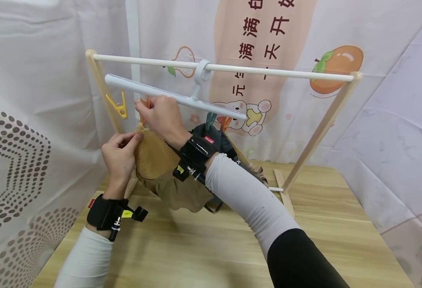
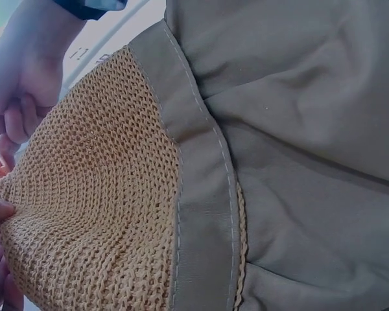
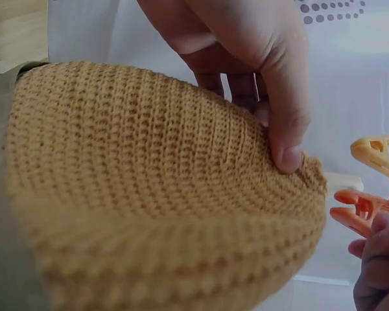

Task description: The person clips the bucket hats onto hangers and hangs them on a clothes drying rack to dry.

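In the head view my left hand (image 1: 119, 156) pinches the edge of a tan knitted piece (image 1: 155, 154) joined to khaki cloth (image 1: 182, 192). Thumb and fingers hold the knit near its tip, as the right wrist view shows. My right hand (image 1: 165, 118) pinches an orange clothespin (image 3: 358, 212) below the hanger. The clothespin's jaws are spread, right beside the knit's tip in the right wrist view. Above both hands a pale blue hanger (image 1: 149, 90) hangs tilted, its left end higher. A yellow clothespin (image 1: 119, 106) dangles from that left end.
The hanger hooks over a white rod (image 1: 276, 73) on a wooden frame (image 1: 319, 134). A teal clothespin (image 1: 210, 121) and another orange clothespin (image 1: 226, 123) hang at its right, by black cloth (image 1: 220, 140) with a red label. The frame stands on a wood-grain table (image 1: 203, 248).
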### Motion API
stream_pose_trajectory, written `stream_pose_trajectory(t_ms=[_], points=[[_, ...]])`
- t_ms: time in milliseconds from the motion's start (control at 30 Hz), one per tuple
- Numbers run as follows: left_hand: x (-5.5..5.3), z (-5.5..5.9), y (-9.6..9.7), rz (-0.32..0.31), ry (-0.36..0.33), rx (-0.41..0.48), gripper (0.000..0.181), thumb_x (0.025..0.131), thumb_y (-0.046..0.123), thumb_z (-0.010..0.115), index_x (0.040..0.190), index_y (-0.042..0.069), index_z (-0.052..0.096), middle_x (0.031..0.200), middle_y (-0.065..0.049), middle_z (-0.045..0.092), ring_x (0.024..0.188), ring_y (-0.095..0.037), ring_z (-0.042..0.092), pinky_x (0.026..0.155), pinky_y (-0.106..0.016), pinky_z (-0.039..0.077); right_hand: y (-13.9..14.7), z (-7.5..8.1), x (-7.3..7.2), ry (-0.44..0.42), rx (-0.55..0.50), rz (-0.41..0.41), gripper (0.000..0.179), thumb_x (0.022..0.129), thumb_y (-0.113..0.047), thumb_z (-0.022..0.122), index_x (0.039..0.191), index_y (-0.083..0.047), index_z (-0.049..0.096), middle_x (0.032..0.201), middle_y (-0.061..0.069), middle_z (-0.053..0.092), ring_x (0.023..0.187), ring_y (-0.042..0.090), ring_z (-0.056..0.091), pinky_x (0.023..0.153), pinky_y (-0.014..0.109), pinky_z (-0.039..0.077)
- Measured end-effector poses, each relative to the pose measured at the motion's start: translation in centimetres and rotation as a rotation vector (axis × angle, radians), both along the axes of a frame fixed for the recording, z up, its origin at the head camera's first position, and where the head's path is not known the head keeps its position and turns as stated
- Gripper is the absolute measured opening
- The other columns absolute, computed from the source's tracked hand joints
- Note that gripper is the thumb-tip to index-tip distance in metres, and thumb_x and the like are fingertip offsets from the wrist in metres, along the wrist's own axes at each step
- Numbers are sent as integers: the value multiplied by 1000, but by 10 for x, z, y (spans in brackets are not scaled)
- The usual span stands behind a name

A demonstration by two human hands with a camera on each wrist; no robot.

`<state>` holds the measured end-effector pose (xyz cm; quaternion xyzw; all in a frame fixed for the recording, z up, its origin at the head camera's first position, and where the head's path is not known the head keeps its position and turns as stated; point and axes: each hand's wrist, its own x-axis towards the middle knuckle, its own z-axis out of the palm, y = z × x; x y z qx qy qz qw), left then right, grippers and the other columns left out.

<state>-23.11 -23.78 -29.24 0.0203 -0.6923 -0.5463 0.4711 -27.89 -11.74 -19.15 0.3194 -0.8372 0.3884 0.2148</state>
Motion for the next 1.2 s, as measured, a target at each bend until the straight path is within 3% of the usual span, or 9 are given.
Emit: stream_pose_trajectory(t_ms=[300,667,833,967,1200], points=[[0,5,6,11,39,49,23,84,15,77,86,-8,76,68,20,60,63,0,57,58,-15,45,11,0,-1,-30,41,79,45,102,-26,50,63,-10,66,52,-7,53,45,3,43,45,15,26],[-4,15,6,56,-66,150,20,83,18,77,85,-2,76,64,22,63,60,1,59,59,-15,45,14,-3,-1,-66,49,156,42,103,-25,49,69,-11,69,55,-6,52,45,4,39,46,16,27],[-6,19,10,43,-69,102,18,84,19,76,78,3,75,68,20,63,60,0,58,59,-15,46,17,-3,-2,-102,69,131,44,100,-30,55,60,-13,58,50,-7,40,45,4,34,46,16,23],[-8,17,10,46,-62,62,24,85,20,76,79,-3,74,69,22,60,61,2,56,58,-14,44,19,-2,-1,-122,96,125,47,97,-36,59,57,-14,48,49,-7,35,46,6,36,47,16,23],[-9,10,6,53,-70,37,33,86,26,76,86,-7,74,69,20,56,61,1,51,58,-15,41,21,-6,-1,-283,35,190,37,96,-35,62,69,-9,64,51,-7,49,46,6,46,45,18,33]])
